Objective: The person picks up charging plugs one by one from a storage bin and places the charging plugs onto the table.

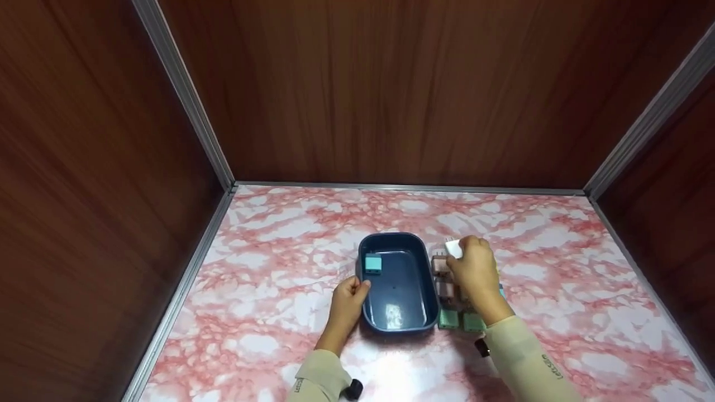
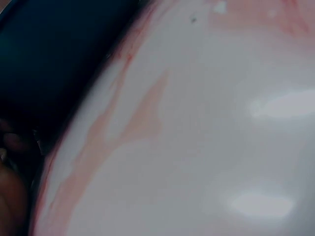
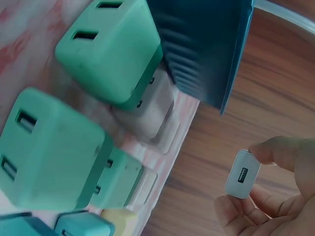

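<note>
A dark blue plastic tub (image 1: 399,293) stands on the table, and my left hand (image 1: 347,301) grips its left rim, with the thumb at the edge. Inside it, near the far left, sits a teal USB charger (image 1: 373,263). My right hand (image 1: 475,271) pinches a white USB charger (image 1: 453,248) between thumb and fingers, just right of the tub's far end. In the right wrist view that white charger (image 3: 243,173) shows its USB port, held above the table. The left wrist view catches only dark bits of the left fingers (image 2: 12,196) beside the tub.
Along the tub's right side stand pinkish-brown chargers (image 1: 445,290) and green chargers (image 1: 448,319), several in all. Teal ones (image 3: 83,223) and a yellow one (image 3: 119,222) are partly hidden by the right arm. Wood-grain walls (image 1: 402,95) enclose the marbled table (image 1: 268,290).
</note>
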Demonstrator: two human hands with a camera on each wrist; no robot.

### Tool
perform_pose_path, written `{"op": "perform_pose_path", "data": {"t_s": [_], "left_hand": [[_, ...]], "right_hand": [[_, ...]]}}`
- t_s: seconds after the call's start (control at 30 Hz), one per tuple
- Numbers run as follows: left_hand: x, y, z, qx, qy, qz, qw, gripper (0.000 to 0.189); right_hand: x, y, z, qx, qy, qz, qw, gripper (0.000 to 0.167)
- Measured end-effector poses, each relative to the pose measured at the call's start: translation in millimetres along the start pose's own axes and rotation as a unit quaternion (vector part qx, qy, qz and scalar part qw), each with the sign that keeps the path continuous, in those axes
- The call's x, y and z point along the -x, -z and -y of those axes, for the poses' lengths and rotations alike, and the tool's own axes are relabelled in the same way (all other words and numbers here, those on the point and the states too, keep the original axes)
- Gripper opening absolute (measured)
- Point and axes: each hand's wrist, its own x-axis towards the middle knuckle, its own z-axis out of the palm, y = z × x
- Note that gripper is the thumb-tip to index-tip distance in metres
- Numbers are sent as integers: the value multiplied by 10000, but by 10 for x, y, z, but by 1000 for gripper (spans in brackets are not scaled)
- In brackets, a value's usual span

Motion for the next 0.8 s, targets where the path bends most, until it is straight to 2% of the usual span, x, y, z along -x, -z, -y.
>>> {"op": "perform_pose_path", "data": {"t_s": [0.37, 0.6, 0.8], "left_hand": [[-3, 7, 14, -7, -75, 54, 10000, 42], [0, 17, 12, -6, 13, 90, 10000, 42], [-7, 14, 8, 46, -2, 71, 10000, 42]], "right_hand": [[-25, 107, -170, 46, -155, 61, 9999, 44], [-20, 178, -290, 69, -354, 80, 9993, 45], [-31, 218, -415, 67, -369, 68, 9993, 46]]}}
